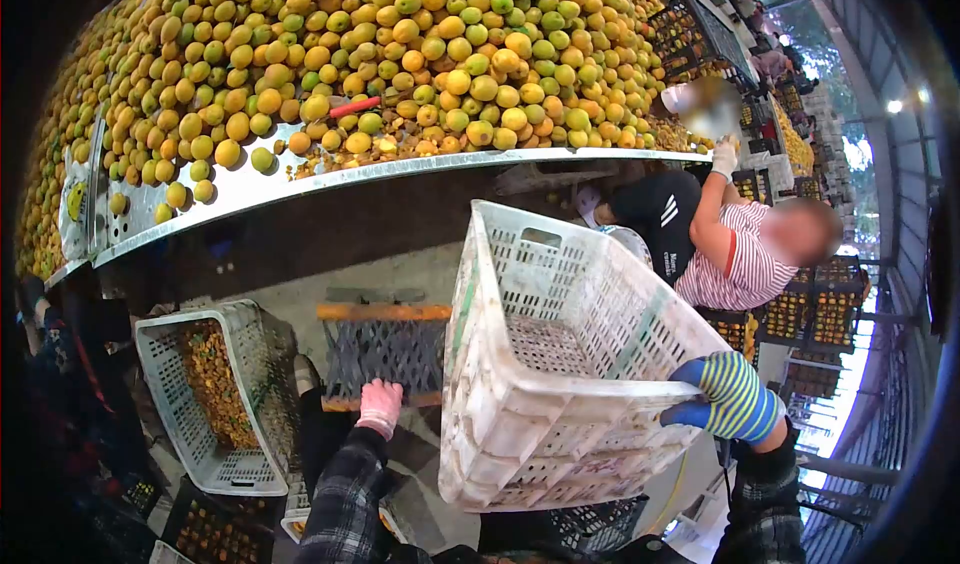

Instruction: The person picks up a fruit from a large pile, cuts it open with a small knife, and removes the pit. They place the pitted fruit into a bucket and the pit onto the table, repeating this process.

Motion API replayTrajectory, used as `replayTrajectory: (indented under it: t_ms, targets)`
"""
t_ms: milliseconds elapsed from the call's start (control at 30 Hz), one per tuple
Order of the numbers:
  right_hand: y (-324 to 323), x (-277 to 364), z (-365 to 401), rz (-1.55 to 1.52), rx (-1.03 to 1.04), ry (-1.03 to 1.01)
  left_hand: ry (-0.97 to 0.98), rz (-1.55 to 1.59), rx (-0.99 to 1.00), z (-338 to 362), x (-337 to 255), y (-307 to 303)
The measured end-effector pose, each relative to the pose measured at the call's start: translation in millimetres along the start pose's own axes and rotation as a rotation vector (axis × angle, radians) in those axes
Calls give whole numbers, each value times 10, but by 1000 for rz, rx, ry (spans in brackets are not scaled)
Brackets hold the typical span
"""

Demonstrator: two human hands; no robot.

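Now one right hand (728, 397) grips one white crate (577, 354).

A worker's left arm (345, 492), in a dark plaid sleeve, reaches forward, the pink-gloved left grip (381, 404) turned knuckles up. The right arm (762, 494), also dark-sleeved, extends well apart from it, the right grip (730, 396) angled inward in a striped, blue-fingered glove, fingers closed.

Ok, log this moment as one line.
right hand: gripping crate rim | left hand: at stool edge | fruit: heaped on table | co-worker: beside table
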State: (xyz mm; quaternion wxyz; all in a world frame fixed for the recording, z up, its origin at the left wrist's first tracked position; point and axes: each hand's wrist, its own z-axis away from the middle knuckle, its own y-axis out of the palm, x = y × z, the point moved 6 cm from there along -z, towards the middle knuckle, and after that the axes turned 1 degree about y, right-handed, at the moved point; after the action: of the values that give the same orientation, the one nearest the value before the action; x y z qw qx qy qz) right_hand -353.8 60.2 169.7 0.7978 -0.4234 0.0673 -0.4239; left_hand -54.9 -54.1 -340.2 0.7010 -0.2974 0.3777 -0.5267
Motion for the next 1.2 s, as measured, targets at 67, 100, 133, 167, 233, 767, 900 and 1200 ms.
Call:
replayTrajectory:
  t_ms: [67,100,133,167,233,767,900,1200]
  targets:
    - [-13,29,-124,38,30,-14,60,64,68,181,-156,127]
    - [7,46,-180,87,48,-69,97,82,119,332,-237,224]
    - [24,51,-235,137,67,-124,116,152,183,523,-309,350]
    - [24,21,-306,136,68,-123,134,222,246,708,-374,458]
    - [48,12,-469,117,48,-231,185,216,401,1036,-472,575]
    - [2764,-131,-2809,359,-248,-437,338,342,360,1023,-719,109]
    - [3524,-40,-3550,389,-61,-432,279,433,-226,732,-419,-406]
    - [3664,166,-4127,87,-315,-289,122,98,310,-344,-433,-23]
